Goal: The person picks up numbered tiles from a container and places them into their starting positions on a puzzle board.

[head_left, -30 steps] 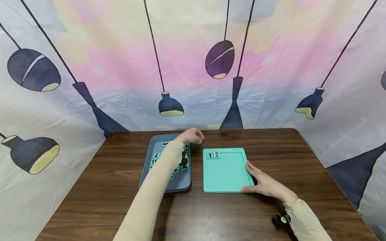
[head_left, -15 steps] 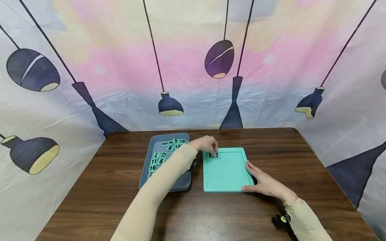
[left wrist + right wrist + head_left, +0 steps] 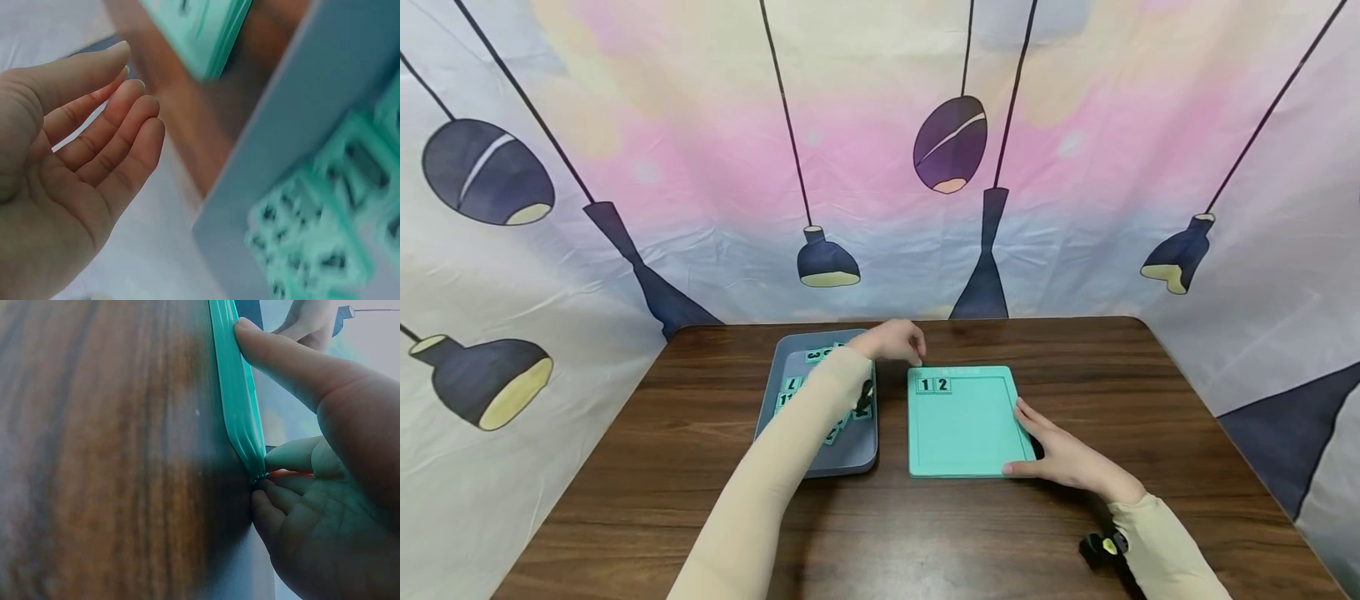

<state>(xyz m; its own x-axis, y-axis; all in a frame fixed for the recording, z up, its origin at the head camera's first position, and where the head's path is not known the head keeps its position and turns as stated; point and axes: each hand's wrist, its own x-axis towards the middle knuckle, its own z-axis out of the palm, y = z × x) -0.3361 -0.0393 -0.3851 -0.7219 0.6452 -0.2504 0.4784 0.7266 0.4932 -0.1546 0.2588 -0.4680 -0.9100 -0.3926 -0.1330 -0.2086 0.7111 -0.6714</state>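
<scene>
A mint-green square puzzle board (image 3: 970, 433) lies on the table, with number tile 1 (image 3: 925, 385) and number tile 2 (image 3: 943, 385) side by side in its far left corner. My right hand (image 3: 1067, 458) holds the board's near right corner, thumb (image 3: 281, 353) on the front edge and fingers along the right side. Between tray and board, my left hand (image 3: 891, 340) hovers beyond the board's far left corner. Its fingers (image 3: 134, 140) are loosely bent with nothing between them. Mint-green number tiles (image 3: 312, 237) lie in the grey-blue tray (image 3: 850, 463), partly hidden by my left forearm.
The brown wooden table (image 3: 940, 542) ends at a far edge just behind the tray. A printed cloth with painted lamps (image 3: 827, 262) hangs behind it. A small black wrist device (image 3: 1101, 550) sits below my right sleeve.
My left hand went from the tray's right side to the tiles on the board, then drew back to the left, off the board. The right hand stays on the board's corner.
</scene>
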